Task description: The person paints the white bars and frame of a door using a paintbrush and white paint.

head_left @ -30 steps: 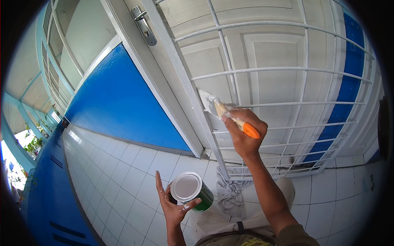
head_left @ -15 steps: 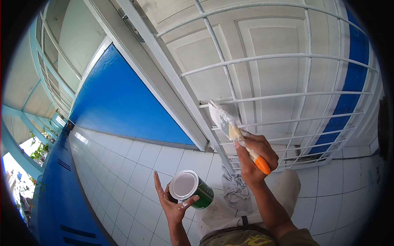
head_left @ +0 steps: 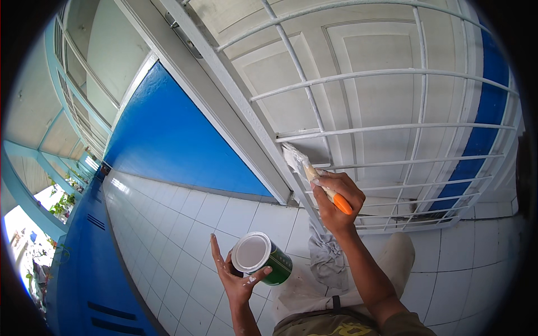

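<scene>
My right hand [head_left: 339,200] grips a paintbrush [head_left: 342,204] by its wooden handle with an orange end. White paint coats the bristles, which touch the upright edge bar of a white metal grille gate [head_left: 253,107]. A green paint can [head_left: 277,266] rests in my left hand [head_left: 240,282], its thumb over the side and its index finger stretched out. The can is uncovered, with pale whitish paint inside. White smears mark the fingers of both hands.
Behind the grille stands a white panelled door [head_left: 381,84]. A blue wall section [head_left: 174,140] lies to its left. A grey cloth [head_left: 327,259] is on the white tiled floor [head_left: 185,246] by my leg. A blue low wall [head_left: 78,257] runs along the far left.
My right hand has moved slightly left and up, bringing the bristles against the gate's edge bar at a different angle. The can in my left hand stays nearly still.
</scene>
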`<state>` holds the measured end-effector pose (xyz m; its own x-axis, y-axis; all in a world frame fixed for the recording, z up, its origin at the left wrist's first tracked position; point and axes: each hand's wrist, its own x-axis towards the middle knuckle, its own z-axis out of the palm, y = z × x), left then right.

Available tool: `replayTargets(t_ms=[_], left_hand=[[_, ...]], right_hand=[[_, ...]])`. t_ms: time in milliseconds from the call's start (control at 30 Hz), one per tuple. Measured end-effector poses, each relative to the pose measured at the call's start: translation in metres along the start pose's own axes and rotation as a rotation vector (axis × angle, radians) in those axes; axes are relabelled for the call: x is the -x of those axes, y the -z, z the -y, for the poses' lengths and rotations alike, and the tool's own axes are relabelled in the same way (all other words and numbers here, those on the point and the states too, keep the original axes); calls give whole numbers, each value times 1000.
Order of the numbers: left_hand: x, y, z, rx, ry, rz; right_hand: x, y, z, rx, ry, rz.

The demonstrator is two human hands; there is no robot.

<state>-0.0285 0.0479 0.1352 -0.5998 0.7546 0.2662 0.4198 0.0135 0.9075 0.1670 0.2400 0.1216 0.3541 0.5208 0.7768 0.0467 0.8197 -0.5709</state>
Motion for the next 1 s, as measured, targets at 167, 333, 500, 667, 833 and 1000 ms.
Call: replayTargets(t_ms=[167, 333, 500, 667, 833, 1000], left_hand=[[2, -5, -14, 65, 25, 8], [1, -5, -10, 34, 26, 9], [2, -6, -11, 69, 46, 6], [0, -4, -6, 35, 31, 5], [0, -4, -3, -8, 13, 7], [1, -6, -4, 51, 33, 9]], right_hand=[[-22, 14, -10, -17, -19, 73], [-34, 9, -13, -26, 99, 171], [-38, 5, -16, -15, 111, 76], [-38, 13, -7, -171, -10, 200], [-42, 15, -7, -35, 149, 172], [-43, 15, -11, -80, 122, 195]])
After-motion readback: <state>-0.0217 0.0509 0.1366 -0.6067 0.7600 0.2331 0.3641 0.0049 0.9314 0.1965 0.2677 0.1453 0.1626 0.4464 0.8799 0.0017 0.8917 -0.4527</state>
